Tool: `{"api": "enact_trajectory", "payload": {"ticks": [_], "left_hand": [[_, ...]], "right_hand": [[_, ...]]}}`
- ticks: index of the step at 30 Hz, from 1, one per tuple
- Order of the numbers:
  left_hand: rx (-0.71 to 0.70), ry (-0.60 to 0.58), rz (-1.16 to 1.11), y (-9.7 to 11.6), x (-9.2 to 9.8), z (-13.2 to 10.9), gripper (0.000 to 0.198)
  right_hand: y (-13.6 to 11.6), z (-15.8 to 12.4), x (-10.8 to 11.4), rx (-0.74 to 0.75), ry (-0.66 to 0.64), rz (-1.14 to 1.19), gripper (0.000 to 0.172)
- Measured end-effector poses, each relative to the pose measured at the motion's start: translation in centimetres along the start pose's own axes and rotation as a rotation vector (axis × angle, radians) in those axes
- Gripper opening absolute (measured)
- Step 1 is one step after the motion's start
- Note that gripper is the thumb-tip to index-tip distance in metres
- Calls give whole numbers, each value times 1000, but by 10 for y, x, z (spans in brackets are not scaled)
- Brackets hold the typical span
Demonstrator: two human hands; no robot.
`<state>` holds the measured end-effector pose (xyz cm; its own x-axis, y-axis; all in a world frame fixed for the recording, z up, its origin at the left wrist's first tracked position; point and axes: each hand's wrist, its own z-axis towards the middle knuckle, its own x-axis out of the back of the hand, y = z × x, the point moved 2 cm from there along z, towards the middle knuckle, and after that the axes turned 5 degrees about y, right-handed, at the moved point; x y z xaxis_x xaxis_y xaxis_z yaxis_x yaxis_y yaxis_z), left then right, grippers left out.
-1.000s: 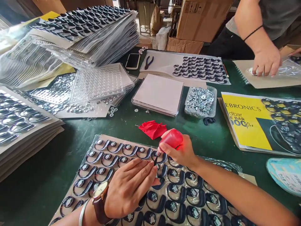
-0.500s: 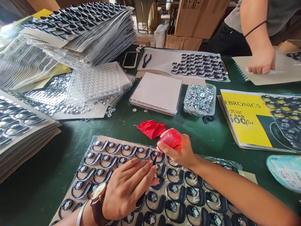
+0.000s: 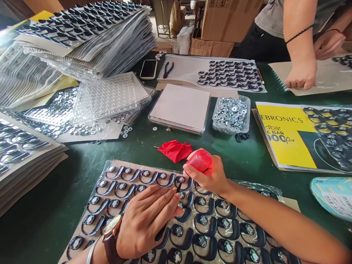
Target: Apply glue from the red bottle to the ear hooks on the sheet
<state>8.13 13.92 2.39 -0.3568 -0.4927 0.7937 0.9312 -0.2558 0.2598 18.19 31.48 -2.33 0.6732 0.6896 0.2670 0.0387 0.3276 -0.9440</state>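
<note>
A card sheet (image 3: pixel 129 167) under clear film carries rows of black ear hooks (image 3: pixel 203 223) with round metal centres, near the table's front edge. My left hand (image 3: pixel 145 223), a watch on its wrist, lies flat on the sheet with fingers stretched out. My right hand (image 3: pixel 210 176) is wrapped round a red squeeze bottle (image 3: pixel 200 160). The bottle's dark thin tip (image 3: pixel 178 187) points down at a hook just beyond my left fingertips.
A red cloth (image 3: pixel 174 149) lies behind the sheet. Further back are a tub of washers (image 3: pixel 231 114), a white pad (image 3: pixel 180 106), blister trays (image 3: pixel 106 95), a phone (image 3: pixel 149 69), pliers (image 3: pixel 168 69) and tall stacks of sheets (image 3: pixel 90 33). Another person's hand (image 3: pixel 301 75) presses a card at far right.
My hands and the bottle have barely shifted on the sheet. The other person's hand has moved slightly left on their card, and their second hand has come into view.
</note>
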Motion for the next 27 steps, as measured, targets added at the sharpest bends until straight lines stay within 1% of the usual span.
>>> {"api": "enact_trajectory", "payload": {"ticks": [4, 11, 15, 19, 23, 27], "left_hand": [[0, 8, 0, 0, 1, 1, 17], [14, 41, -32, 0, -1, -1, 16], [71, 33, -88, -3, -2, -2, 17], [151, 33, -173, -9, -2, -2, 18], [206, 34, -193, -15, -2, -1, 18], [255, 44, -219, -21, -2, 3, 16]], "right_hand": [[0, 0, 0, 4, 24, -9, 28], [1, 1, -1, 11, 8, -41, 32], [1, 0, 1, 8, 0, -59, 32], [0, 0, 2, -17, -5, -28, 32], [0, -1, 2, -49, -7, 19, 32], [2, -2, 0, -49, -20, 22, 33]]}}
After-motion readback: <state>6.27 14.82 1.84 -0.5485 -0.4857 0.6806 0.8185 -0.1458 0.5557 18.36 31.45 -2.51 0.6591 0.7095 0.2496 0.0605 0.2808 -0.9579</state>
